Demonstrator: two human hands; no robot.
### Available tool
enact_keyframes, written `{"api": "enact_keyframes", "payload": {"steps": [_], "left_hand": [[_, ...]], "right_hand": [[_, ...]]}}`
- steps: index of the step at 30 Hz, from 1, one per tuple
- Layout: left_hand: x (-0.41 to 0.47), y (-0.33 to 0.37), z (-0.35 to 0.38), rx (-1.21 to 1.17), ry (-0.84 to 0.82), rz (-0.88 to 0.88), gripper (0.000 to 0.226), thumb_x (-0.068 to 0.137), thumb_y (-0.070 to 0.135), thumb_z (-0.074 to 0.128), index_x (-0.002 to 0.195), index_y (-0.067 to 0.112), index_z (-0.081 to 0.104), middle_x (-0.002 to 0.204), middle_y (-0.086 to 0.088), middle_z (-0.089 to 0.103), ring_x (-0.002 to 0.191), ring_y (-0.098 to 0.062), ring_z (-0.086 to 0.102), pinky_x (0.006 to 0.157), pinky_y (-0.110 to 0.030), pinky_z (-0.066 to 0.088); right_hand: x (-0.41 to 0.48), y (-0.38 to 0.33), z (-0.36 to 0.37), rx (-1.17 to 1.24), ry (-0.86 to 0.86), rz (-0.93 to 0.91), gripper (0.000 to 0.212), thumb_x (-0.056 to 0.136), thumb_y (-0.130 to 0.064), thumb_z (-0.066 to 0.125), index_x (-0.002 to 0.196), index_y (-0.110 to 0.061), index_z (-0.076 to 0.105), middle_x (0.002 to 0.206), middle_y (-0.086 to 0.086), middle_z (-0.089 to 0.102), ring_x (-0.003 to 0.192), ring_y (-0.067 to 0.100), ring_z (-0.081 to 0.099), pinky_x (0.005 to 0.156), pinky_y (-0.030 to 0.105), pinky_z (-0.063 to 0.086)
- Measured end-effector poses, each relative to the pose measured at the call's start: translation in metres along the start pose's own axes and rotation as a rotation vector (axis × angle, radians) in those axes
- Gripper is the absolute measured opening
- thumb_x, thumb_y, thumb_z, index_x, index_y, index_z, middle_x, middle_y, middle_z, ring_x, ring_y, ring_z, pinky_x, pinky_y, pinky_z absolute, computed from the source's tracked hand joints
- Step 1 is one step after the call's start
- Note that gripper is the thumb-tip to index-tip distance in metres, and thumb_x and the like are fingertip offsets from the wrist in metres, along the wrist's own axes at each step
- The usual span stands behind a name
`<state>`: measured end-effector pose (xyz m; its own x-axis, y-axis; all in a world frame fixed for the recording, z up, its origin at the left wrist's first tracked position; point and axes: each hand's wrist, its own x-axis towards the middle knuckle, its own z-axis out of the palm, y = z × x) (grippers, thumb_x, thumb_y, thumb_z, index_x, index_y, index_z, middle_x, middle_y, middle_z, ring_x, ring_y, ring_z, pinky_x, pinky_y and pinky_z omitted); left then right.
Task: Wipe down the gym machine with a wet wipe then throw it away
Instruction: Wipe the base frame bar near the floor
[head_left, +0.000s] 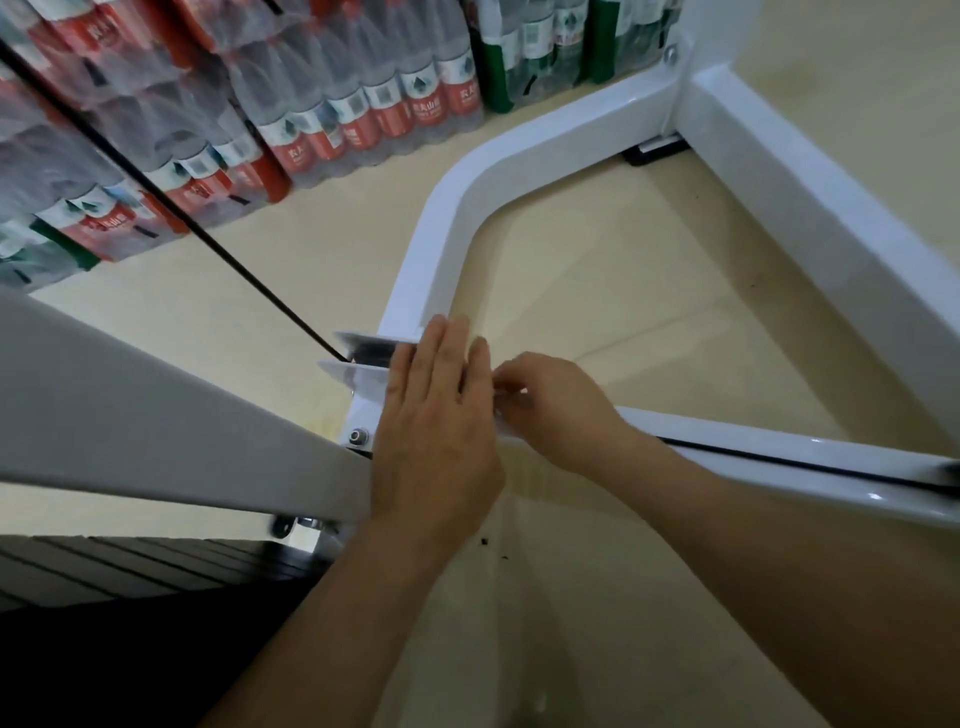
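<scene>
The gym machine's white metal base frame (457, 208) curves across the beige floor. My left hand (436, 415) lies flat with straight fingers on the frame near a bolted bracket (358, 374). Just to its right, my right hand (550, 410) has its fingers curled and pinches a small white wet wipe (506, 397) against the frame's inner edge. Most of the wipe is hidden by my fingers.
Shrink-wrapped packs of water bottles (311, 104) are stacked along the far left. A black cable (234, 260) runs diagonally down to the bracket. A grey beam (156, 410) crosses the left side above a black ribbed plate (130, 566). More white frame bars (831, 249) lie at right.
</scene>
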<state>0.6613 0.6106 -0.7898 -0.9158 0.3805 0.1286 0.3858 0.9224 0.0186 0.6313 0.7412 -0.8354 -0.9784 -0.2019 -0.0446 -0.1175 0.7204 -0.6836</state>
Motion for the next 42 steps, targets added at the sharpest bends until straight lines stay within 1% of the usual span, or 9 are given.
{"api": "enact_keyframes", "payload": {"steps": [4, 7, 11, 18, 22, 30, 35, 38, 42], "left_hand": [[-0.009, 0.025, 0.008, -0.177, -0.188, 0.102, 0.068, 0.076, 0.003, 0.037, 0.143, 0.002, 0.041, 0.148, -0.013, 0.043, 0.133, -0.026, 0.045, 0.108, -0.033, 0.036], [-0.016, 0.022, 0.02, -0.178, -0.387, 0.065, 0.073, 0.088, 0.007, 0.036, 0.154, 0.009, 0.006, 0.161, -0.011, 0.01, 0.148, -0.023, 0.014, 0.117, -0.028, 0.013], [-0.019, 0.029, 0.033, -0.113, -0.531, 0.035, 0.078, 0.09, 0.012, 0.039, 0.154, 0.019, -0.004, 0.161, -0.01, -0.008, 0.148, -0.027, -0.008, 0.118, -0.032, 0.007], [-0.006, 0.026, 0.035, -0.036, -0.326, 0.073, 0.061, 0.089, 0.006, 0.036, 0.149, 0.002, 0.025, 0.151, -0.019, 0.027, 0.136, -0.031, 0.03, 0.111, -0.034, 0.028], [-0.002, 0.02, 0.038, -0.114, -0.418, 0.045, 0.07, 0.095, 0.006, 0.039, 0.153, 0.008, 0.001, 0.157, -0.01, 0.011, 0.142, -0.024, 0.011, 0.115, -0.026, 0.011], [-0.009, 0.018, 0.047, -0.604, -0.143, -0.183, 0.061, 0.085, -0.005, 0.048, 0.142, 0.016, 0.043, 0.133, -0.001, 0.056, 0.117, -0.011, 0.051, 0.095, -0.018, 0.038], [-0.025, 0.015, 0.068, -0.334, -0.203, 0.025, 0.066, 0.064, -0.01, 0.056, 0.13, -0.003, 0.055, 0.137, -0.026, 0.05, 0.123, -0.045, 0.05, 0.102, -0.046, 0.038], [-0.033, 0.027, 0.064, -0.214, -0.313, 0.059, 0.083, 0.059, -0.014, 0.062, 0.14, -0.007, 0.041, 0.148, -0.03, 0.034, 0.131, -0.049, 0.039, 0.105, -0.054, 0.036], [-0.031, 0.042, 0.044, -0.08, -0.495, 0.089, 0.085, 0.087, 0.002, 0.047, 0.154, 0.015, -0.004, 0.16, -0.01, -0.018, 0.148, -0.028, -0.006, 0.119, -0.035, 0.009]], "right_hand": [[-0.017, 0.015, 0.007, -0.365, -0.1, -0.157, 0.032, 0.096, -0.015, 0.047, 0.124, -0.011, 0.06, 0.119, 0.006, 0.063, 0.106, 0.023, 0.058, 0.087, 0.029, 0.042], [-0.032, 0.03, -0.006, -0.432, -0.041, -0.338, 0.014, 0.076, -0.012, 0.059, 0.079, -0.013, 0.072, 0.076, 0.002, 0.065, 0.07, 0.022, 0.059, 0.062, 0.028, 0.049], [-0.053, 0.056, -0.033, -0.524, -0.042, -0.243, 0.014, 0.08, -0.02, 0.063, 0.066, -0.015, 0.064, 0.069, 0.001, 0.055, 0.064, 0.022, 0.054, 0.05, 0.03, 0.04], [-0.025, 0.036, -0.023, -0.288, 0.051, -0.014, 0.012, 0.093, -0.02, 0.053, 0.093, -0.01, 0.061, 0.094, 0.006, 0.058, 0.088, 0.026, 0.054, 0.071, 0.035, 0.04], [-0.047, 0.047, -0.01, -0.346, 0.065, -0.262, 0.019, 0.069, -0.004, 0.073, 0.084, -0.012, 0.065, 0.078, 0.006, 0.058, 0.069, 0.026, 0.056, 0.054, 0.032, 0.041], [-0.033, 0.03, 0.036, -0.456, 0.179, -0.429, 0.032, 0.077, -0.006, 0.037, 0.076, -0.003, 0.069, 0.082, 0.013, 0.061, 0.072, 0.028, 0.056, 0.06, 0.036, 0.051], [-0.074, 0.067, -0.017, -0.646, 0.149, -0.446, 0.024, 0.073, -0.007, 0.044, 0.068, -0.007, 0.067, 0.068, 0.006, 0.056, 0.06, 0.022, 0.053, 0.048, 0.031, 0.043], [-0.111, 0.099, -0.062, -0.77, 0.056, -0.388, 0.005, 0.065, -0.003, 0.067, 0.07, -0.006, 0.068, 0.067, 0.007, 0.056, 0.058, 0.022, 0.052, 0.043, 0.03, 0.043], [-0.157, 0.12, -0.078, -0.767, 0.015, -0.118, 0.02, 0.066, -0.003, 0.068, 0.085, -0.008, 0.068, 0.081, 0.006, 0.058, 0.07, 0.023, 0.055, 0.048, 0.035, 0.046]]}}
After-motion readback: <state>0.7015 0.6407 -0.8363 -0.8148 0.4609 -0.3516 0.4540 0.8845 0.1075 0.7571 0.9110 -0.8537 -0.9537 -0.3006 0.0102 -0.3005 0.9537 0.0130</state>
